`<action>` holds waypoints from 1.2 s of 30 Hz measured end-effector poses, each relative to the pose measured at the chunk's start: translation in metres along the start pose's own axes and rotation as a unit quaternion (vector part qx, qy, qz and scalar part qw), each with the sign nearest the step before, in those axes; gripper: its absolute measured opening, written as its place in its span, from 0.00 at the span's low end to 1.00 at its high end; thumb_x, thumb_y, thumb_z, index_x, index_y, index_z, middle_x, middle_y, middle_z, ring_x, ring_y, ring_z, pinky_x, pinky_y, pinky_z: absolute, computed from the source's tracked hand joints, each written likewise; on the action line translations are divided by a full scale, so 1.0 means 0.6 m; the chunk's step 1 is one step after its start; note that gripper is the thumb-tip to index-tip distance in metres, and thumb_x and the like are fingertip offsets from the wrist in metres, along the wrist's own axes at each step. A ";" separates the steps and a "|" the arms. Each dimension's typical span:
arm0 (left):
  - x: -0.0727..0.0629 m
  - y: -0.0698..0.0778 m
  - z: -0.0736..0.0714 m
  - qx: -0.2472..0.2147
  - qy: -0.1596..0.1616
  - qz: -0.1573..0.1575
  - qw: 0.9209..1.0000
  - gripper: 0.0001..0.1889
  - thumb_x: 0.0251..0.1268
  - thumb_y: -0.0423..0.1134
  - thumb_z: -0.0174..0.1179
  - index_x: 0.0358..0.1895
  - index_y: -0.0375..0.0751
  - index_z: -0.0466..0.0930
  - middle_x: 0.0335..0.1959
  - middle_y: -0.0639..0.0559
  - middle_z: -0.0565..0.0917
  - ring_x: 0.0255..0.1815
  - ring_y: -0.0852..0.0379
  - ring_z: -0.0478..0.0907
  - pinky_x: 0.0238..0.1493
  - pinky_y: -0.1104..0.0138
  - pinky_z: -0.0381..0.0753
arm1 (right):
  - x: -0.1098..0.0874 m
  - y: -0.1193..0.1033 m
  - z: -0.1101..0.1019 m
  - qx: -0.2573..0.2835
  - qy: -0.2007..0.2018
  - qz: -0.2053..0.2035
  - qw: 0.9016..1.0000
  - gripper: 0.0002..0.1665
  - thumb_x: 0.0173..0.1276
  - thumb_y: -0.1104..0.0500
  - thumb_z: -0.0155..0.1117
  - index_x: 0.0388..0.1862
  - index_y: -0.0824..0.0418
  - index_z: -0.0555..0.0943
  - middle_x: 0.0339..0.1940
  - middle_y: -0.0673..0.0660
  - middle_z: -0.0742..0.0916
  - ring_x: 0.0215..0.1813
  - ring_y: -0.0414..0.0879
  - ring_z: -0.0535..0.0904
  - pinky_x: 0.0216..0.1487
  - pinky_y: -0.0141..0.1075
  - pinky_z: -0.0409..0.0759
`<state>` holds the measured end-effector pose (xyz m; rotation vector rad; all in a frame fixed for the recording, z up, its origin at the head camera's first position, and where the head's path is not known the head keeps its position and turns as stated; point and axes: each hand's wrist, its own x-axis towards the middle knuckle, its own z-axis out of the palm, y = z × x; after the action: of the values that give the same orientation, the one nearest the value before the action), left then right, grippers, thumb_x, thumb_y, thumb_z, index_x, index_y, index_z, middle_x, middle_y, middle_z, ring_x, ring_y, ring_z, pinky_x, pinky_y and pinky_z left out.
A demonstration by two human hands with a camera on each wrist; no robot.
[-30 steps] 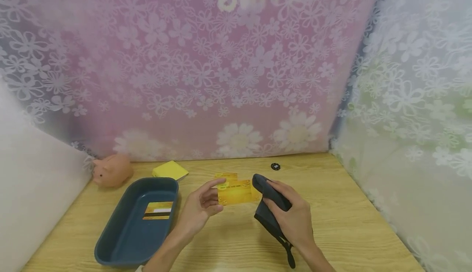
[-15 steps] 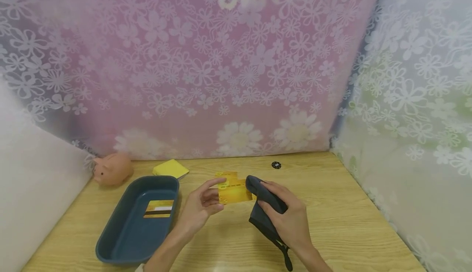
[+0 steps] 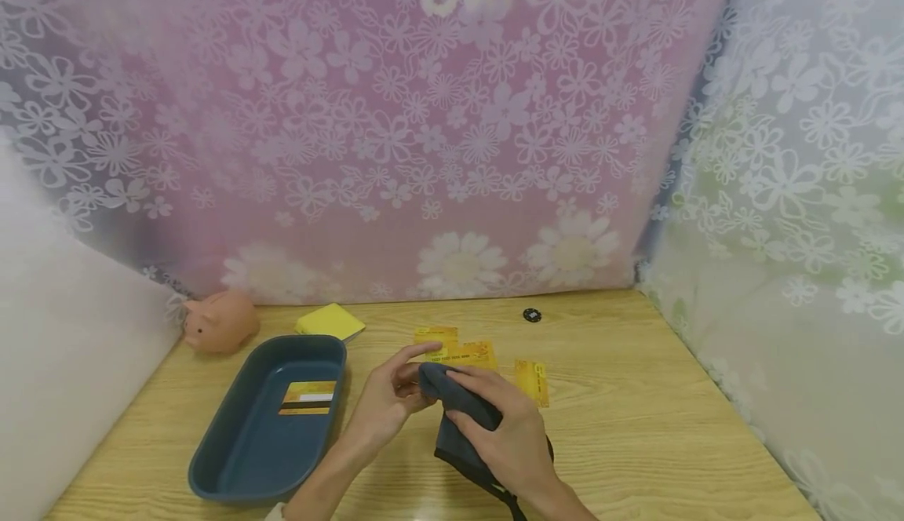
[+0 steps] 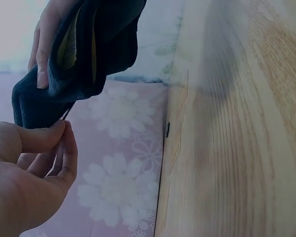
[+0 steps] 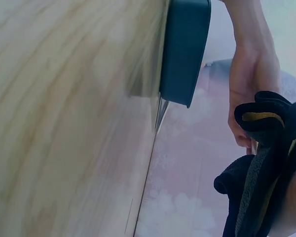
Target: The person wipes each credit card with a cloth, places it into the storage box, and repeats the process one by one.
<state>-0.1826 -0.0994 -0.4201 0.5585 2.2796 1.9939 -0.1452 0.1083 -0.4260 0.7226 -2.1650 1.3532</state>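
My right hand (image 3: 504, 427) grips a folded dark blue fabric pouch (image 3: 462, 403) with black trim and a hanging strap. Yellow lining shows in the pouch's open folds in the right wrist view. Facing it, my left hand (image 3: 388, 399) pinches a bank card between thumb and fingertips; in the left wrist view only its thin edge (image 4: 67, 111) shows, right at the pouch's mouth, and the rest is hidden. On the table behind the hands lie gold bank cards: one at the back (image 3: 435, 335), one overlapped by the hands (image 3: 480, 353), and another card (image 3: 532, 384) to the right.
A dark blue plastic bin (image 3: 247, 458) stands at the left, with a gold card (image 3: 309, 398) lying in it, stripe up. Behind are a pink piggy bank (image 3: 222, 323) and a yellow notebook (image 3: 329, 322). A black poker chip (image 3: 533, 315) lies at the back of the wooden table (image 3: 650, 427).
My right hand has moved left with the pouch, which now covers the card in my left hand almost fully. The card on the right has come into sight. The left hand stays nearly still.
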 end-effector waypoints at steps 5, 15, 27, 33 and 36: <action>-0.001 0.003 0.001 0.001 -0.004 -0.002 1.000 0.32 0.67 0.25 0.67 0.72 0.53 0.76 0.53 0.45 0.89 0.48 0.49 0.88 0.53 0.64 0.88 | -0.002 0.002 0.005 -0.038 0.006 0.005 0.999 0.34 0.59 0.64 0.82 0.64 0.44 0.85 0.62 0.44 0.85 0.58 0.47 0.86 0.50 0.38 0.89; -0.007 0.006 -0.002 0.018 0.004 -0.008 1.000 0.31 0.66 0.25 0.67 0.71 0.53 0.77 0.51 0.46 0.87 0.47 0.48 0.82 0.51 0.65 0.85 | -0.004 0.021 -0.015 -0.075 0.025 0.021 0.997 0.35 0.57 0.64 0.83 0.64 0.44 0.86 0.62 0.46 0.86 0.59 0.47 0.86 0.50 0.40 0.89; -0.010 0.006 -0.003 -0.018 0.008 -0.025 0.999 0.32 0.64 0.23 0.67 0.70 0.51 0.79 0.47 0.44 0.84 0.45 0.50 0.78 0.49 0.66 0.83 | -0.008 0.045 -0.048 -0.097 0.046 0.048 0.993 0.35 0.57 0.65 0.83 0.63 0.45 0.86 0.63 0.49 0.86 0.61 0.49 0.85 0.51 0.42 0.89; -0.012 0.003 -0.007 -0.039 0.012 -0.033 0.999 0.32 0.62 0.22 0.68 0.70 0.49 0.79 0.45 0.46 0.83 0.43 0.52 0.75 0.48 0.66 0.81 | -0.010 0.058 -0.065 -0.093 0.065 0.065 0.991 0.34 0.60 0.65 0.82 0.64 0.44 0.85 0.63 0.49 0.86 0.62 0.50 0.85 0.52 0.34 0.87; -0.014 0.001 -0.009 -0.047 0.008 -0.032 0.998 0.32 0.62 0.23 0.68 0.70 0.48 0.78 0.41 0.48 0.80 0.41 0.53 0.72 0.47 0.66 0.78 | -0.011 0.063 -0.074 -0.097 0.076 0.073 0.990 0.33 0.60 0.65 0.81 0.64 0.45 0.86 0.63 0.50 0.86 0.62 0.51 0.85 0.52 0.29 0.85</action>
<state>-0.1761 -0.1068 -0.4202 0.4563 2.1702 2.0693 -0.1601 0.1638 -0.4376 0.3805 -2.2212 1.2035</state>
